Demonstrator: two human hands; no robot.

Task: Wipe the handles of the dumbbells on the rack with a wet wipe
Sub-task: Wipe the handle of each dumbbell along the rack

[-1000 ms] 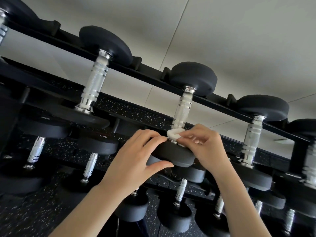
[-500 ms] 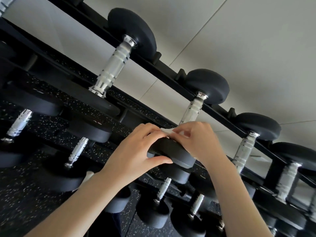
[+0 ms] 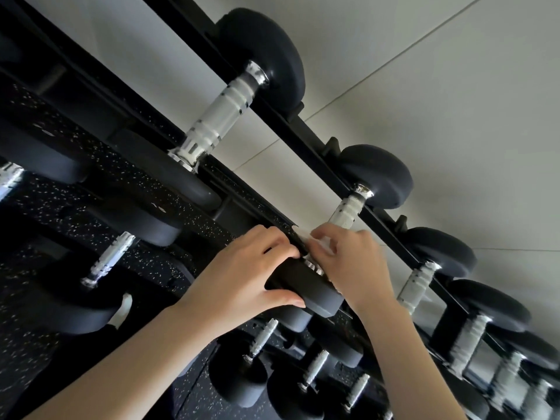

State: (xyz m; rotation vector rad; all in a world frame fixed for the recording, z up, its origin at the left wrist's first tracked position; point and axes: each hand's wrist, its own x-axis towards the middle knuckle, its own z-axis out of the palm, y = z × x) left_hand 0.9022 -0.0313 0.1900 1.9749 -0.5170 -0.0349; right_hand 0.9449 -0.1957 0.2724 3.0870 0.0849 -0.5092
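A black dumbbell with a knurled chrome handle (image 3: 347,209) lies on the top tier of the rack (image 3: 309,125). My left hand (image 3: 242,277) grips its near black head (image 3: 306,286), thumb underneath and fingers over the top edge. My right hand (image 3: 348,262) pinches a white wet wipe (image 3: 306,237) against the lower end of that handle; most of the wipe is hidden by my fingers. The upper part of the handle is bare.
Neighbouring dumbbells lie on the same tier: a bigger one (image 3: 218,107) to the left and a smaller one (image 3: 418,283) to the right. Lower tiers hold several more dumbbells (image 3: 260,334). Behind is a pale tiled wall (image 3: 424,86) and a speckled black floor (image 3: 45,328).
The view has tilted and moved closer, so the rack now runs steeply diagonal. Both hands stay on the same dumbbell; the wipe is more hidden under my right fingers.
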